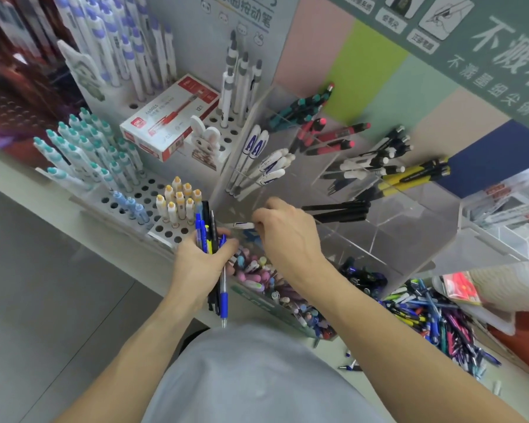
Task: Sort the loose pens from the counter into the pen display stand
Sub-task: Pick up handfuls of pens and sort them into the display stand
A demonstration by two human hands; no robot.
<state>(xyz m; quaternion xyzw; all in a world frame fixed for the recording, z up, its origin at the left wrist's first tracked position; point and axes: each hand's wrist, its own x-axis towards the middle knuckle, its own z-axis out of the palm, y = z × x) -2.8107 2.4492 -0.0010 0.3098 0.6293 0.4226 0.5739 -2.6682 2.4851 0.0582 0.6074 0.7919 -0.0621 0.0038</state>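
Observation:
My left hand [200,264] grips a bundle of pens [209,236], blue, black and yellow, held upright with a blue one hanging lowest. My right hand [283,233] pinches a white pen [240,225] with a blue mark, held level in front of the clear acrylic display stand [409,221]. The stand's compartments hold white-blue pens [257,166], red pens [333,138], teal pens [300,109], black-white pens [370,164], yellow-black pens [416,175] and black pens [339,210]. A heap of loose pens [434,319] lies on the counter at the right.
A white perforated rack [153,190] at the left holds teal, blue and orange-capped pens. A red-and-white pen box [171,117] and a rabbit figure [205,141] sit on it. A low tray of pastel pens [272,288] stands under my right wrist. Grey floor lies at the left.

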